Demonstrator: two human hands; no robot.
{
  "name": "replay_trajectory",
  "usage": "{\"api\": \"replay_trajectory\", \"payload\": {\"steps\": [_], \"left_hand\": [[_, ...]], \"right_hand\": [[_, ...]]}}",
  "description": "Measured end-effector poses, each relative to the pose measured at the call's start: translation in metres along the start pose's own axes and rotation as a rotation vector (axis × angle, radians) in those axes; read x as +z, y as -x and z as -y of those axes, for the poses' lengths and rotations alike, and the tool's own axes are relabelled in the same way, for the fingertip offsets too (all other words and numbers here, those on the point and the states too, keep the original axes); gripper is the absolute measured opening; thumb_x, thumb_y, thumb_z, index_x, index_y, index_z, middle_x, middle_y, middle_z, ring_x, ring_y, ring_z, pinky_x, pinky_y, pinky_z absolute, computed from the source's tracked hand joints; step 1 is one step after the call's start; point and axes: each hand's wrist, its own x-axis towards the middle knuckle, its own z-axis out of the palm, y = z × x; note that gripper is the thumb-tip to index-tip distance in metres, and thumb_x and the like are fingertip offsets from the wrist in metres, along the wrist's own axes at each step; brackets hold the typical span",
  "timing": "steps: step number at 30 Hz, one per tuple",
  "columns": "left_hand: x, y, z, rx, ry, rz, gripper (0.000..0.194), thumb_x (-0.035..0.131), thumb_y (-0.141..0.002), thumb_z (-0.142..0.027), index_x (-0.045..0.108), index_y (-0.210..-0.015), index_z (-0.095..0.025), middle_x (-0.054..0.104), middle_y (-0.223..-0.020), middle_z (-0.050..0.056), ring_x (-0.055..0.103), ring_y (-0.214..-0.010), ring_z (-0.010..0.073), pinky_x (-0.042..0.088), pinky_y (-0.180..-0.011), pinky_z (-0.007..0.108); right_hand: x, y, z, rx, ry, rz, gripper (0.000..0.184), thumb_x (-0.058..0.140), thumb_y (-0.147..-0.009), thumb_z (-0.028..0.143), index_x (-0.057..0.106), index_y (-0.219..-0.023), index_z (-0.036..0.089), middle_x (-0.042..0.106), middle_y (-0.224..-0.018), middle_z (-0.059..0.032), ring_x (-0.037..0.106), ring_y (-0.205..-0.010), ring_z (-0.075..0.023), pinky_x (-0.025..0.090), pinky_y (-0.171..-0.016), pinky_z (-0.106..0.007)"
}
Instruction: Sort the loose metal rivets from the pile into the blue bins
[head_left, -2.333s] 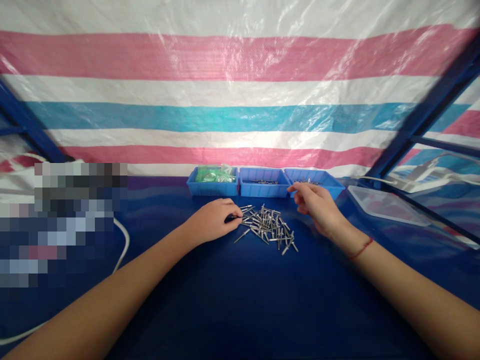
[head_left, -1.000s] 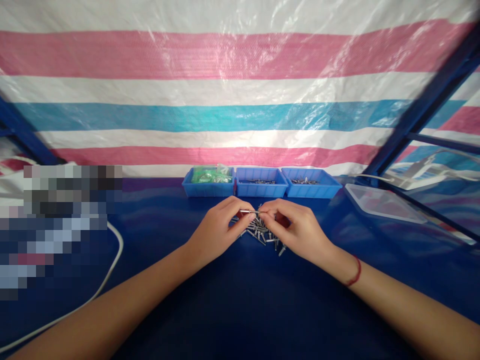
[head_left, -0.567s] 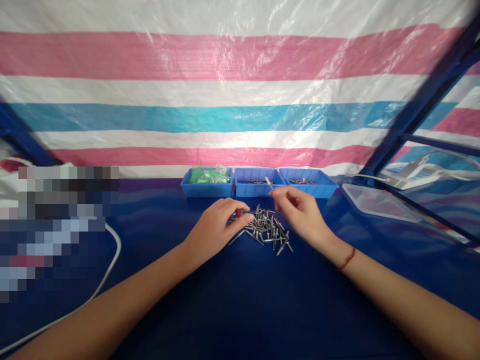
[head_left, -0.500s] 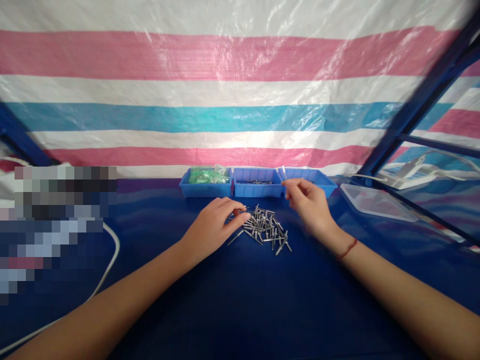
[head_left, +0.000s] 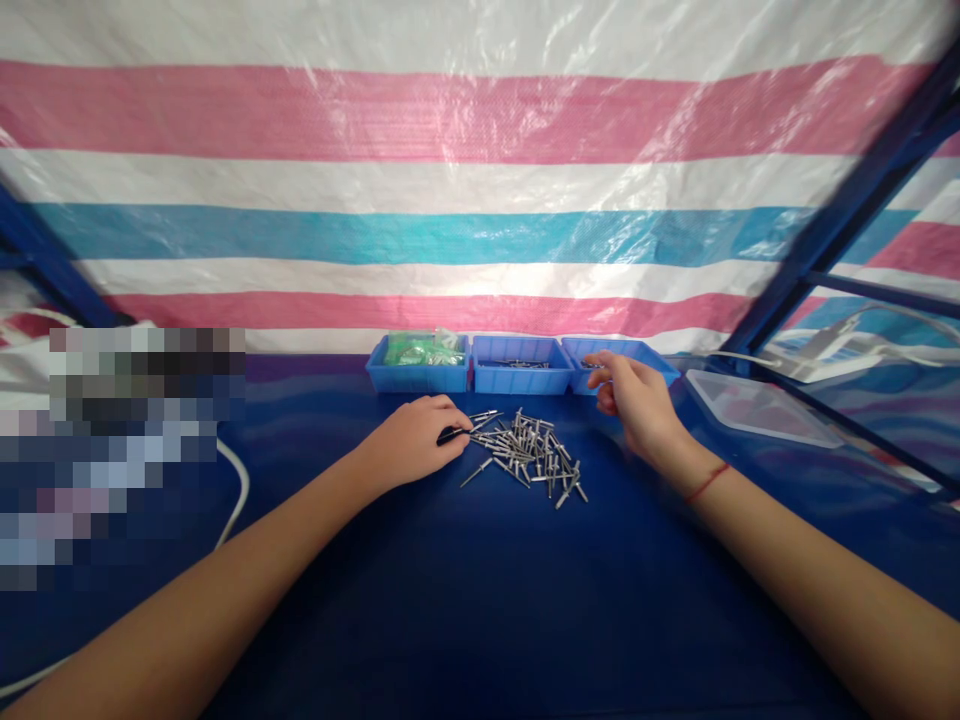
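A loose pile of silver blind rivets (head_left: 532, 448) lies on the dark blue table, pointing in many directions. My left hand (head_left: 418, 440) rests at the pile's left edge, its thumb and fingers closed around what looks like a rivet, mostly hidden by the fingers. Over the front of the right blue bin (head_left: 660, 372) hovers my right hand (head_left: 636, 398), with thumb and index finger apart and nothing seen between them. A few small metal pieces show inside that bin, partly covered by the hand.
The middle blue bin (head_left: 520, 380) holds several rivets. Green and clear plastic bags (head_left: 424, 350) fill the left blue bin (head_left: 418, 379). A translucent lid (head_left: 761, 408) lies at right, near a white power strip (head_left: 832, 350). A white cable (head_left: 238, 490) runs along the left.
The rivet that was in my right hand is gone from its fingers, which have parted over the right bin. My left thumb and fingers have drawn closer together at the pile's edge.
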Motion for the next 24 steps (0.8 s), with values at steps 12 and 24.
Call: {"api": "replay_trajectory", "payload": {"steps": [12, 24], "left_hand": [[-0.004, -0.006, -0.017, -0.152, 0.344, -0.280, 0.024, 0.046, -0.089, -0.025, 0.067, -0.098, -0.018, 0.066, -0.099, 0.005, 0.061, -0.090, 0.0175, 0.048, -0.084, 0.032], [0.011, -0.006, -0.050, -0.317, 1.014, -0.261, 0.026, 0.054, -0.084, -0.031, 0.064, -0.104, -0.016, 0.070, -0.094, 0.006, 0.065, -0.087, 0.0169, 0.053, -0.078, 0.028]], "right_hand": [[0.018, 0.041, -0.001, -0.395, 0.341, 0.426, 0.024, 0.054, -0.083, 0.038, 0.064, -0.082, 0.016, 0.061, -0.068, -0.0015, 0.052, -0.058, -0.0123, 0.042, -0.056, -0.025], [0.022, 0.065, 0.010, -0.477, 0.301, 0.442, 0.018, 0.055, -0.085, 0.032, 0.064, -0.082, 0.017, 0.058, -0.065, -0.0004, 0.047, -0.054, -0.0101, 0.038, -0.051, -0.023]]}}
